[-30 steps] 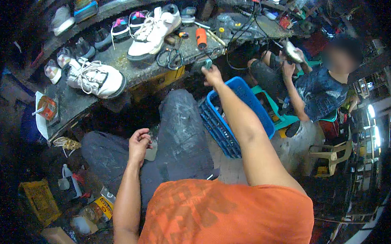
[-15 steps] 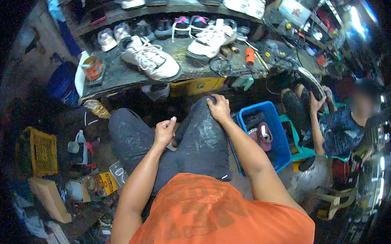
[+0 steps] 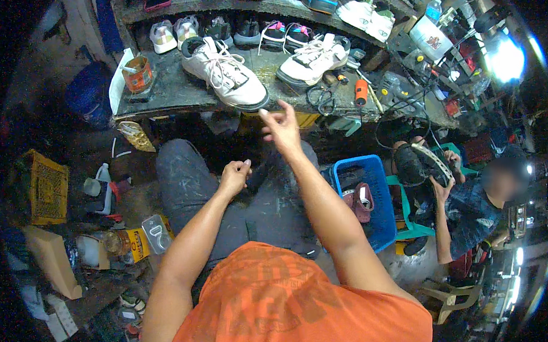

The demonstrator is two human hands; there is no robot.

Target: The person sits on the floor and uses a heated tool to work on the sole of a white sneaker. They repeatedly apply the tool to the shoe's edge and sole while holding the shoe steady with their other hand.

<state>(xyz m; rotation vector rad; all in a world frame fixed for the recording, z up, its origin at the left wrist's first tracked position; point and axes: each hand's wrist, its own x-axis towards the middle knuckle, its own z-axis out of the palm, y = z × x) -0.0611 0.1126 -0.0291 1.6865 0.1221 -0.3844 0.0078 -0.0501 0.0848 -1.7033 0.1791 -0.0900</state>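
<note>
My right hand (image 3: 281,130) is raised toward the bench edge with its fingers apart and nothing in it. Its fingertips are close to the dark-soled toe of a white sneaker (image 3: 226,76) with loose white laces; I cannot tell whether they touch. To the right, a second white sneaker (image 3: 314,61) stands on the bench. Over my lap, my left hand (image 3: 234,178) is closed, thumb on top. Whatever its curled fingers hold, if anything, is hidden. Both hands are above my dark, stained trousers (image 3: 189,180).
The worn bench (image 3: 162,101) bears a tin can (image 3: 137,74), an orange cylinder (image 3: 361,91), cables and a row of smaller shoes. A blue crate (image 3: 380,235) with a maroon shoe (image 3: 362,202) stands at my right. Beyond it, a person holds a dark shoe (image 3: 416,164).
My right hand has lifted off my knee and moved forward to the sneaker's toe, fingers spreading. The left hand stays closed over my lap. The view has shifted slightly.
</note>
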